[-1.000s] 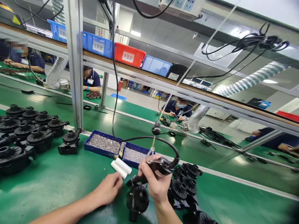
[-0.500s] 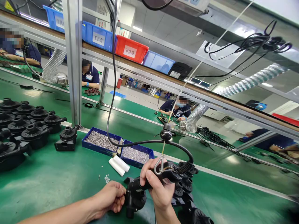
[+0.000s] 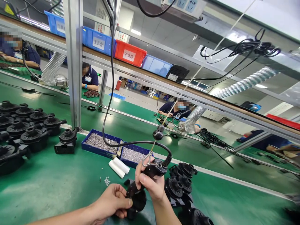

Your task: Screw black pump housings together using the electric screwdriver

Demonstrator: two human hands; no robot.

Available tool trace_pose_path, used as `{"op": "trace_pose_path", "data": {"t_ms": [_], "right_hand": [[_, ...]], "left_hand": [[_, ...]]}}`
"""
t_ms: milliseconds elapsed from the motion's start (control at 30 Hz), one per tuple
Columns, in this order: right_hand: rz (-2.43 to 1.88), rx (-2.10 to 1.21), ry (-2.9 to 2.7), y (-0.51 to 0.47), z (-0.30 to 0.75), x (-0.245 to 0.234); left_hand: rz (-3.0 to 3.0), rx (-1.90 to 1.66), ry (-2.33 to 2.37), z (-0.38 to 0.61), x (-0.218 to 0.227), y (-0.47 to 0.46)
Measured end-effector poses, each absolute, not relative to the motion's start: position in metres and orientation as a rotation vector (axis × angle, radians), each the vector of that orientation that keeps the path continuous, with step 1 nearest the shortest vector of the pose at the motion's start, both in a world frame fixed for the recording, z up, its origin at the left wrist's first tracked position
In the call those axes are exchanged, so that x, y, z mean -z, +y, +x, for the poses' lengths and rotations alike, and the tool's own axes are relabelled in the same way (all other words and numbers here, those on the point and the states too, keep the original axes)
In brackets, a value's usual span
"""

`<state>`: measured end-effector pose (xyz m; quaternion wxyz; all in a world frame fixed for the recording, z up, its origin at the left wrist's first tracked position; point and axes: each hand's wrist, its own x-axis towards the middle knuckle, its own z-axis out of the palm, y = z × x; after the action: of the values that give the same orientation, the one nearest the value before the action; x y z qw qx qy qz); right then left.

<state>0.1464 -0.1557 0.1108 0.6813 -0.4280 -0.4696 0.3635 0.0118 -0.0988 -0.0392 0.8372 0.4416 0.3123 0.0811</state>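
My right hand [image 3: 151, 182] is wrapped round a black electric screwdriver [image 3: 150, 172], which hangs from a cord by a metal carabiner [image 3: 147, 160]. The screwdriver tilts down to the left, its lower end at a round black pump housing [image 3: 138, 200]. My left hand [image 3: 117, 200] grips the left side of that housing, thumb across it. The screwdriver's tip is hidden. Left of the housing, small white washers [image 3: 107, 181] and a single screw [image 3: 100, 179] lie on the green mat, near two white rolls [image 3: 119, 167].
Blue trays of screws [image 3: 100, 142] and small metal parts [image 3: 133, 155] stand behind my hands. Several black pump housings [image 3: 30, 134] fill the left side, and more [image 3: 180, 184] lie on the right. A metal post [image 3: 75, 68] rises behind; co-workers sit across the bench.
The screwdriver's upper end has swung left and stands more upright, with my right hand moving along. My left thumb has shifted right onto the housing.
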Motion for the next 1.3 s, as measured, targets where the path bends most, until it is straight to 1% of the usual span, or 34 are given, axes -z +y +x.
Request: {"op": "trace_pose_path", "data": {"t_ms": [133,233,367,533,667,933,1167,1300], "right_hand": [[-0.953,-0.838,-0.98,-0.156,0.143,-0.113],[-0.875,-0.836,-1.051,-0.152,0.145,-0.108],[-0.774,-0.836,-1.167,-0.146,0.149,-0.1],[-0.7,-0.888,-1.121,-0.144,0.152,-0.098],[-0.657,-0.938,-1.062,-0.143,0.156,-0.098],[-0.652,-0.941,-1.168,-0.144,0.151,-0.097],[-0.514,-0.935,-1.198,-0.139,0.155,-0.101],[-0.584,-0.916,-1.186,-0.138,0.159,-0.098]], "left_hand": [[0.948,-0.204,0.635,0.014,0.044,-0.099],[0.958,-0.213,0.622,0.014,0.043,-0.099],[0.974,-0.21,0.611,0.011,0.031,-0.098],[0.959,-0.217,0.603,0.008,0.018,-0.099],[0.942,-0.244,0.625,0.009,0.025,-0.102],[0.935,-0.261,0.568,0.011,0.04,-0.102],[0.954,-0.219,0.56,0.009,0.03,-0.097],[0.982,-0.164,0.528,0.009,0.024,-0.091]]}}
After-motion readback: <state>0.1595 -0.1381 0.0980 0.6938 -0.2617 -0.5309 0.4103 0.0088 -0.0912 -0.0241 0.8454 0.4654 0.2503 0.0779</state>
